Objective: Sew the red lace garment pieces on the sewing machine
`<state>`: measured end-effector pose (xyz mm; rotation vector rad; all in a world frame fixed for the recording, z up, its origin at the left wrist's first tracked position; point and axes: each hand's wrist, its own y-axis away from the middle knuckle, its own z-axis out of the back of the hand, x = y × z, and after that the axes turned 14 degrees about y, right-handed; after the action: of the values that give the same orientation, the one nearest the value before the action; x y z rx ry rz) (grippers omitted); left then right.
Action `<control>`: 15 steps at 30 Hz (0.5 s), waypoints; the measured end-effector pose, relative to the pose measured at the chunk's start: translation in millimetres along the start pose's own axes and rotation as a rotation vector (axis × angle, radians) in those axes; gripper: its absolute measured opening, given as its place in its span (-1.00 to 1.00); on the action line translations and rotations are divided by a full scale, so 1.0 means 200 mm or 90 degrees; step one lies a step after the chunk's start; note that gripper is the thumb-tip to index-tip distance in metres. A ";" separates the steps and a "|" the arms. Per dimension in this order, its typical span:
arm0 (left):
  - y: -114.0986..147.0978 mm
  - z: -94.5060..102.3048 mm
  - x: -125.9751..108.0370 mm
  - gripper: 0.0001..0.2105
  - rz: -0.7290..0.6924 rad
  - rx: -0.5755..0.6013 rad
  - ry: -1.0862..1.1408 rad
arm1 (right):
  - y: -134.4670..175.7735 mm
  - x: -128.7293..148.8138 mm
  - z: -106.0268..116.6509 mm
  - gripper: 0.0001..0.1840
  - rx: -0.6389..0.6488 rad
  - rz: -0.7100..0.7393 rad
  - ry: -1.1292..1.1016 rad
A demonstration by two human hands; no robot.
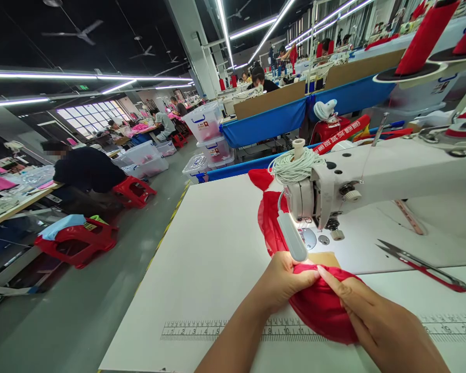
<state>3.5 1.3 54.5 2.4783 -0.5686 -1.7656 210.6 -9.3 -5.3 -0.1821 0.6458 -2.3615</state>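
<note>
Red fabric nr. sewing machine, pinched by L hand & R hand; thread snips in front of machine, coiled cord atop it.

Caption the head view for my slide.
Left hand and right hand hold red fabric before a sewing machine, thread snips nearby.

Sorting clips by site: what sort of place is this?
Probably a garment-sewing workshop: there's a sewing machine on the near white table, red fabric in front of it, and a large red thread cone at the upper right.
</note>
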 end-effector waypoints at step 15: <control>-0.01 0.02 0.00 -0.53 0.021 0.026 0.068 | -0.07 0.13 0.03 -0.57 -0.022 -0.254 -0.270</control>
<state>-0.1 3.4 51.6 2.5552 -0.6396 -1.6148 184.2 -20.2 4.7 -0.8710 0.4731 -2.5646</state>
